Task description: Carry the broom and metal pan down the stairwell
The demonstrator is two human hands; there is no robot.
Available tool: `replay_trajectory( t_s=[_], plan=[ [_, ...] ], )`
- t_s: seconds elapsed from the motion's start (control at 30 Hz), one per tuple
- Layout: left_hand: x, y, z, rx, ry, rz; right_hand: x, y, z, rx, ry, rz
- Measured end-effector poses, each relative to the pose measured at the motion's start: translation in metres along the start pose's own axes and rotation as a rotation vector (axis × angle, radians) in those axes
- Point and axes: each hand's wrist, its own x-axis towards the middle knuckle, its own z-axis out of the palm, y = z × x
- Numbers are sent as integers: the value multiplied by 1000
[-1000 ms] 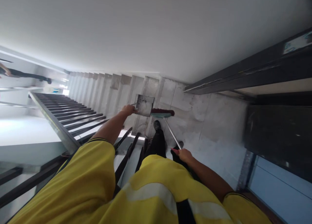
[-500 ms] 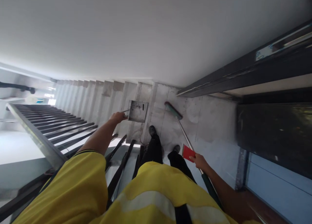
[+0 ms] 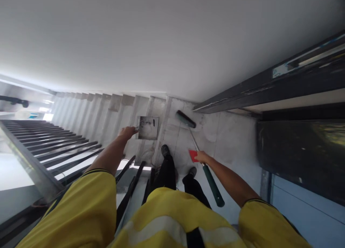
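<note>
At frame centre the left hand (image 3: pixel 127 131) grips the handle of a metal dustpan (image 3: pixel 147 127) held over the top step of the stairs (image 3: pixel 107 109). Right of it, the right hand (image 3: pixel 201 156) is closed around a broom (image 3: pixel 198 149) shaft together with a red scraper (image 3: pixel 193 155), the broom's head resting on the landing floor (image 3: pixel 231 140). Black shoes (image 3: pixel 165 150) stand between them, a dark railing (image 3: pixel 67 143) runs at left, and a dark door frame (image 3: pixel 269 86) fills the right.

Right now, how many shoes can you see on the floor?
2. One shoe stands by the top stair edge, below the dustpan. The other shoe is beside the broom handle.

Pale tiled landing (image 3: pixel 231 140), concrete stairs (image 3: pixel 102 108), dark railing (image 3: pixel 54 143), white wall (image 3: pixel 161 36).
</note>
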Motion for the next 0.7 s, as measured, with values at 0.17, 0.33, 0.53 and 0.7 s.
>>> replay_trajectory(
  t_s=[0.17,0.33,0.53,0.7],
  plan=[
    [0,-1,0,-29,4,-26,-28,-32,11,126,-114,8],
    [-4,-11,9,-68,2,-55,-82,-2,29,406,-146,23],
    [-4,-16,15,-117,15,-68,-110,36,57,754,-41,226],
    [1,-10,11,-144,21,-68,-74,11,50,819,-32,262]
  ],
)
